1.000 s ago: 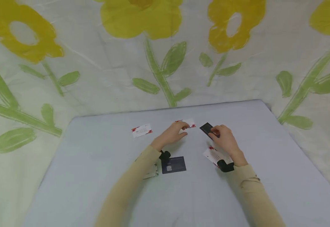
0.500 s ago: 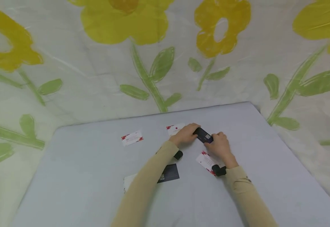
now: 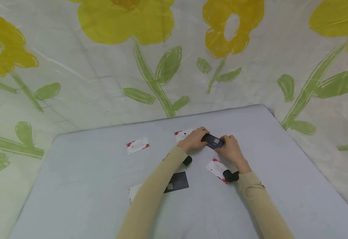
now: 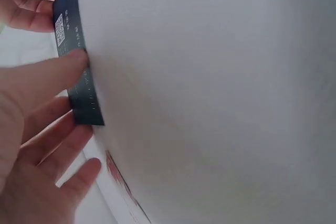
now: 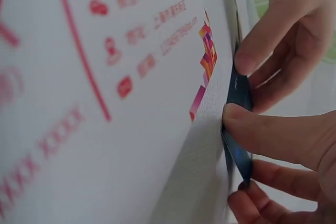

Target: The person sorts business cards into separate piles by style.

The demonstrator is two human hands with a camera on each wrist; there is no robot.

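A dark blue business card with a QR code lies between my two hands near the back of the table. My left hand pinches its left end, thumb on the near face and fingers behind, as the left wrist view shows on the card. At the other end, my right hand pinches the card between thumb and fingers. A white card with red flowers lies just in front of the right hand, partly covered by the black wrist camera. Another white card lies behind the left hand, partly hidden by it.
A white card with red corners lies to the left on the pale table. Under the left forearm, a second dark card and a white card are partly hidden. A flower-printed cloth hangs behind the table.
A second ago only my right hand held the dark card. My left hand has since moved right and taken its left end; the card turned to show its QR code. The view also shifted.
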